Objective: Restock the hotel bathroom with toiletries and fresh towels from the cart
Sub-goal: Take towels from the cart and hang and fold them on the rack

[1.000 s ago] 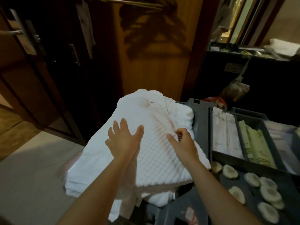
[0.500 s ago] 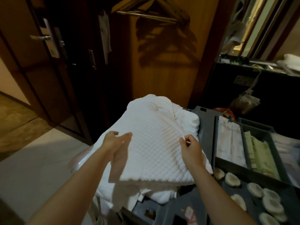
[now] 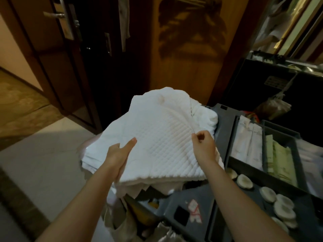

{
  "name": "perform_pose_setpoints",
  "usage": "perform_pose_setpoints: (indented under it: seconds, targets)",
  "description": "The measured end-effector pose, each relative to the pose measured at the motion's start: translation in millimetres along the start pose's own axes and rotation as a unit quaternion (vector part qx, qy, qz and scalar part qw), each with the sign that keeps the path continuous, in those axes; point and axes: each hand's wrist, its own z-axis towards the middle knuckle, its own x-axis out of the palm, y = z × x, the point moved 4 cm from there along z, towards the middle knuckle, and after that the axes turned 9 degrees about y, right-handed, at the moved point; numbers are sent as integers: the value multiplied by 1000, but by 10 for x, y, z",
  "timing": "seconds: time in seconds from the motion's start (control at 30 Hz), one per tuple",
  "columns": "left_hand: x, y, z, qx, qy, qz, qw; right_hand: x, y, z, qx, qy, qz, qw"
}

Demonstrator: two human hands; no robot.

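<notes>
A white quilted towel lies folded on top of a pile of white linen on the left end of the grey housekeeping cart. My left hand grips the towel's near left edge, thumb on top and fingers underneath. My right hand pinches the towel's right edge between thumb and curled fingers. The towel's near edge is raised a little off the pile.
The cart's trays hold white sachets, green packets and several round wrapped soaps. A wooden wardrobe panel and a dark open door stand behind. Pale tiled floor lies to the left.
My left hand went from lying flat on the towel to gripping its left edge. The right hand kept its pinch on the right edge, and the towel's near edge rose slightly.
</notes>
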Motion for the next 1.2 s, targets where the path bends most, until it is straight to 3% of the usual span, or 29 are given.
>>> perform_pose_setpoints:
  seconds: [0.13,0.27,0.43,0.5,0.7,0.87,0.97,1.07,1.2]
  targets:
    - [4,172,-281,1,-60,-22,998,-89,13,-76,55,95,68,992]
    - [116,263,-526,-16,-86,-76,993,-154,85,-257,88,206,59,973]
    - [52,212,-628,-14,-143,-105,984,-248,245,-481,56,359,1,932]
    - [-44,133,-620,-26,-156,-110,981,-261,234,-537,38,382,21,923]
    - [104,36,-697,-90,-19,-220,971,-500,312,-255,67,295,159,940]
    - [672,-166,-896,-79,126,-293,945,-863,310,194,152,174,227,946]
    - [908,-248,-907,-77,129,-356,922,-883,94,92,222,117,447,858]
    - [1074,-325,-951,-92,98,-379,915,-893,53,-83,195,125,591,773]
    - [1325,-272,-1083,-113,71,-387,913,-929,172,-376,174,162,603,761]
